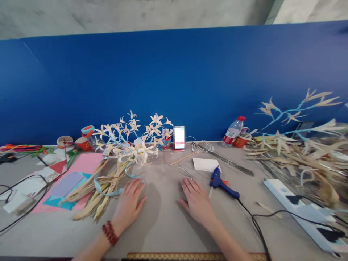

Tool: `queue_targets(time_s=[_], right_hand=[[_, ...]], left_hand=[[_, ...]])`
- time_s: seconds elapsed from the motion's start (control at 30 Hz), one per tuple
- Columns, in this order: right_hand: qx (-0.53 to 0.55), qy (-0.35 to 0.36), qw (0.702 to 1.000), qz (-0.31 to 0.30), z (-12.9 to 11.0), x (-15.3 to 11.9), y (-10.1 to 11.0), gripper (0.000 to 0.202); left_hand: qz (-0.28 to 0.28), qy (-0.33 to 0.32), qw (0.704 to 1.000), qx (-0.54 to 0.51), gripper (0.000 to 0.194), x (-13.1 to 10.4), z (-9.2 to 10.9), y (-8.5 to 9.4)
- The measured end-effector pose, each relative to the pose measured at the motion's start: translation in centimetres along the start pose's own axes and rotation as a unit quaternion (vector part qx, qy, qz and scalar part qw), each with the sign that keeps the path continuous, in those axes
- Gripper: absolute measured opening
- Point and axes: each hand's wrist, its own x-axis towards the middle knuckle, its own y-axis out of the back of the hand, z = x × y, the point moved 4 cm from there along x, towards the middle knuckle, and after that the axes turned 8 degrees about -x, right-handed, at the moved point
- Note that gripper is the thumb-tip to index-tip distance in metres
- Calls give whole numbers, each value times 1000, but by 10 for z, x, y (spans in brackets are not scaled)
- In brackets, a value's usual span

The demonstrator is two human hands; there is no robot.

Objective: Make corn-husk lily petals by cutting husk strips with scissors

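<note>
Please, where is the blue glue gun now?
In the head view, the blue glue gun lies on the table, just right of the right hand, near the white card.

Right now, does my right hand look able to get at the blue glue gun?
Most likely yes: the glue gun lies just right of your right hand, which rests palm down on the table. Only a thin pale stick shows between them, and the black cord leaves from the gun's right end.
</note>
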Motion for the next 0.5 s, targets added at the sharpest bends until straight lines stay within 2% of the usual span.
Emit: queue_targets(time_s=[0.1, 0.2, 0.23, 0.3, 0.33, 0.43, 0.5], right_hand=[[-4, 11, 998, -62, -18, 13, -18, 78], [18, 9, 994, -104, -44, 31, -34, 93], [34, 29, 992, -116, -55, 38, -38, 96], [79, 128, 982, -117, -76, 55, -41, 94], [92, 145, 979, -110, -82, 65, -42, 94], [60, 13, 992, -107, -75, 98, -45, 94], [52, -24, 991, -124, -77, 109, -48, 92]], left_hand=[[6, 41, 999, 15, 27, -11, -19, 16], [18, 52, 998, -11, 17, -5, -30, 26], [36, 57, 997, -27, 17, -1, -34, 30], [85, 67, 992, -66, 16, 7, -41, 40], [113, 74, 987, -85, 15, 9, -45, 46], [176, 99, 971, -124, 15, 12, -58, 63], [198, 118, 964, -134, 15, 10, -65, 71]])
